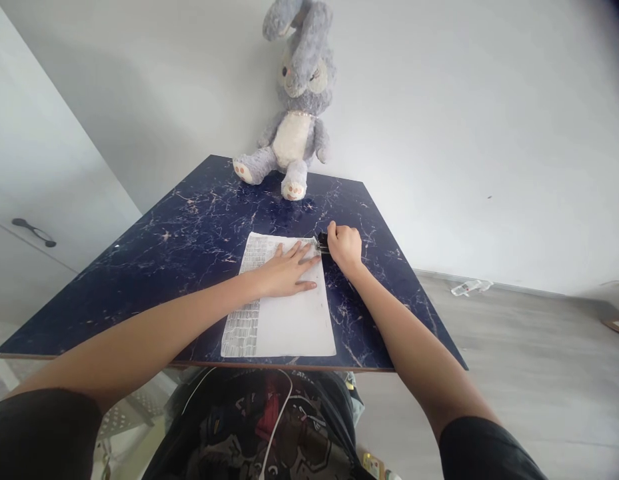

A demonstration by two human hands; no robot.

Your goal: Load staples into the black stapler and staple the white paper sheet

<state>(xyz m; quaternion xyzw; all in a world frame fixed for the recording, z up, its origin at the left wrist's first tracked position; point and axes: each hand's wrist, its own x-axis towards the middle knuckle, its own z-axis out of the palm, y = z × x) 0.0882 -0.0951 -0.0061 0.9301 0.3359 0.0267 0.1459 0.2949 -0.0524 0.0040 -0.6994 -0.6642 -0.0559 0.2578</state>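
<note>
— On the dark blue marbled desk (189, 233), what lies under the hands?

— A white sheet of paper (289, 320), flat, near the front edge and a little right of the middle. Along its left side and across its top runs a band of grey print; the rest is blank.

— And the left hand (289, 270)?

— Spread open, palm down, fingers splayed and pointing toward the sheet's far right corner. It presses on the upper part of the paper and grips nothing.

— The right hand (345, 245)?

— Curled into a loose fist just beside that same far right corner, knuckles up. It is closed on a small black clip (322, 241), which shows between the fist and the paper's corner. The clip touches the corner, with something shiny at its edge, but whether it already bites the sheet I cannot tell; it is too small.

— How close are the two hands?

— Near each other, the left fingertips almost reaching the clip, not touching the right fist.

— Anything else on the desk?

— A grey plush rabbit (296, 100) sits at the far edge, leaning against the white wall, feet toward the person, well apart from the paper.

— And around it?

— A white cupboard door with a dark handle (34, 232) to the left, and a pale grey floor to the right with a small clear wrapper (469, 287) lying near the wall.
</note>
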